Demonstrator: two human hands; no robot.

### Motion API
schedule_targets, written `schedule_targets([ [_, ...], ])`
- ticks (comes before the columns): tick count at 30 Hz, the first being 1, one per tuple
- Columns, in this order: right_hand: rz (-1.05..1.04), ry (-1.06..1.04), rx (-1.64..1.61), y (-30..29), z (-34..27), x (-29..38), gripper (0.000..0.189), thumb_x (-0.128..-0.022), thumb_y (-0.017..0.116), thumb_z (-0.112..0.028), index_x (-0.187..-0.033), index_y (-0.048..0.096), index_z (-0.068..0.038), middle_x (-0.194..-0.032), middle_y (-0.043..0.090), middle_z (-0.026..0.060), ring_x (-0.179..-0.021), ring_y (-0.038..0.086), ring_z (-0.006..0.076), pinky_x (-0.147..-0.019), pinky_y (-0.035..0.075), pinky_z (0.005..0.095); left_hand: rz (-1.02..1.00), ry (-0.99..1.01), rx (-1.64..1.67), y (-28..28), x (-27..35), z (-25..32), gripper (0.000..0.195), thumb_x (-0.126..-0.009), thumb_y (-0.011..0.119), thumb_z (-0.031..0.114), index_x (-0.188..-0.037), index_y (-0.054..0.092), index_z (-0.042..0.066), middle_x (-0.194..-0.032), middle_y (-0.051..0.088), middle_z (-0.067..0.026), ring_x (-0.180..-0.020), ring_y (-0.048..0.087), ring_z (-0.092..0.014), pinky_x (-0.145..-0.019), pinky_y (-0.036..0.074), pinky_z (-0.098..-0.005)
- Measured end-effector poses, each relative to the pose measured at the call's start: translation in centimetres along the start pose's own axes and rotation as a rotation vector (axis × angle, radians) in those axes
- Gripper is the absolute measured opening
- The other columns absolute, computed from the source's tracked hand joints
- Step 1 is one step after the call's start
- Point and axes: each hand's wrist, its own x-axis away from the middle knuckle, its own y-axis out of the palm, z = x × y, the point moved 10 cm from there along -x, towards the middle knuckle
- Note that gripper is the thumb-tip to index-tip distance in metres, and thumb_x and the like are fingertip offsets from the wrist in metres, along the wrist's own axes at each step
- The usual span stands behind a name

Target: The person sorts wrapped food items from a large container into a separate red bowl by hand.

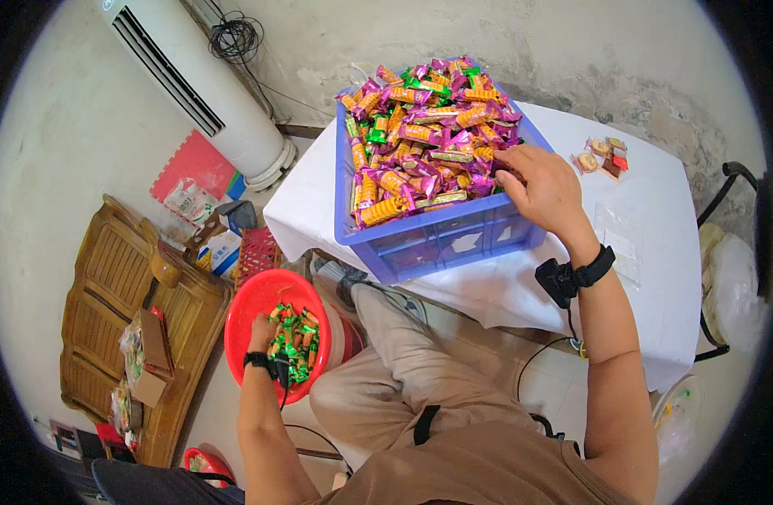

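A blue plastic crate stands on the white-covered table, heaped with snacks in purple-and-orange wrappers and a few in green ones. My right hand rests at the crate's right front rim, its fingertips on the wrapped snacks there; whether it grips one cannot be told. Below and to the left, a red plastic bucket holds green-and-orange wrapped snacks. Inside it, at the left side, is my left hand, whose fingers are partly hidden. Each wrist wears a black strap with a small device and cable.
Several small packaged pieces and a clear plastic bag lie on the white tablecloth. At left are a wooden bench with boxes and bags, a red plastic basket and a white upright air conditioner.
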Motion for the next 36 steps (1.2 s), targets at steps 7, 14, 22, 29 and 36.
schedule_targets([
  [7,0.003,0.005,-0.021,0.5,-0.3,-0.3,0.024,-0.077,0.057,-0.027,-0.091,0.063,-0.008,-0.081,0.06,0.0076,-0.076,0.057,0.0265,-0.066,0.044,0.0378,0.243,0.728,0.286,-13.1,0.7,29.0,0.033,-0.081,0.056,0.013,-0.11,0.052,-0.001,-0.103,0.059,-0.016,-0.095,0.057,-0.021,-0.082,0.044,-0.0301],
  [14,-0.009,0.008,-0.017,0.3,0.1,-0.1,0.025,-0.077,0.057,-0.027,-0.091,0.062,-0.008,-0.08,0.06,0.0076,-0.075,0.056,0.0267,-0.065,0.044,0.038,-0.198,0.972,0.325,-11.5,7.3,50.6,0.037,-0.08,0.058,0.017,-0.115,0.052,0.004,-0.107,0.058,-0.015,-0.096,0.056,-0.021,-0.082,0.044,-0.0316],
  [22,-0.02,0.011,-0.003,0.3,-0.1,-0.1,0.024,-0.077,0.057,-0.028,-0.091,0.062,-0.008,-0.08,0.06,0.008,-0.075,0.057,0.027,-0.065,0.044,0.0383,-0.383,0.938,-0.041,-5.5,6.3,53.6,0.022,-0.076,0.06,0.011,-0.096,0.059,0.004,-0.074,0.062,-0.0095,-0.047,0.057,-0.016,-0.048,0.046,-0.0313],
  [29,-0.004,0.0,-0.013,0.6,-0.1,-0.1,0.024,-0.077,0.057,-0.027,-0.091,0.062,-0.008,-0.079,0.059,0.0079,-0.074,0.057,0.0266,-0.064,0.044,0.0379,-0.032,0.933,0.359,-12.7,5.3,47.5,0.014,-0.072,0.058,0.007,-0.085,0.054,0.002,-0.078,0.058,-0.0042,-0.078,0.054,-0.014,-0.069,0.044,-0.0265],
  [36,-0.033,0.006,-0.031,0.5,-0.3,-0.2,0.024,-0.078,0.056,-0.025,-0.092,0.062,-0.007,-0.081,0.06,0.0079,-0.076,0.057,0.0264,-0.065,0.044,0.0374,0.103,0.646,0.585,-9.3,1.1,22.0,0.015,-0.073,0.057,-0.001,-0.081,0.047,0.004,-0.072,0.048,-0.0012,-0.066,0.045,-0.01,-0.058,0.04,-0.0239],
])
